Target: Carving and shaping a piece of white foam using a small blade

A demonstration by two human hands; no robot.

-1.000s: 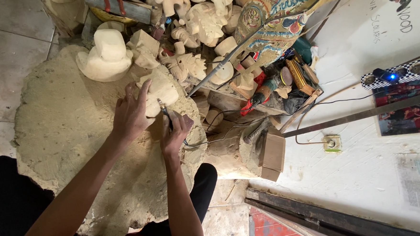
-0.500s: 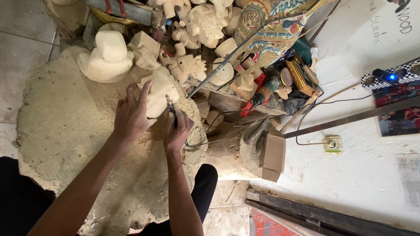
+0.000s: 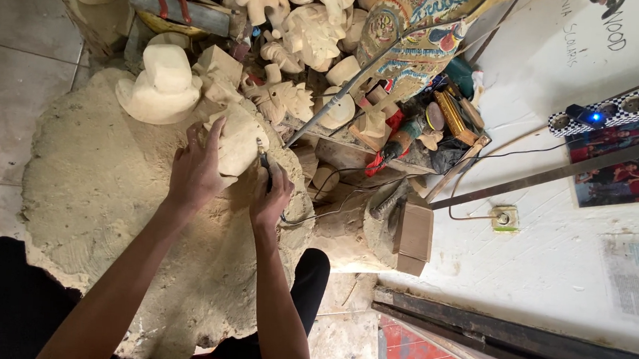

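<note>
Both hands were busy: left hand (image 3: 198,167) clasped the pale, still rough wooden carving (image 3: 240,140) on the sawdust-covered mat (image 3: 93,189), right hand (image 3: 271,197) gripped a corded rotary tool (image 3: 265,160) against it, detail apparently unfinished.

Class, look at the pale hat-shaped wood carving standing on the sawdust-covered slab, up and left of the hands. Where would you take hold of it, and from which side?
Grip the hat-shaped carving by its raised blocky crown, coming down from above. The crown stands clear of the wide flared brim, giving opposite sides to pinch, whereas the brim lies low on the sawdust-covered slab. Come in from the left, since other carvings crowd its right side.
</note>
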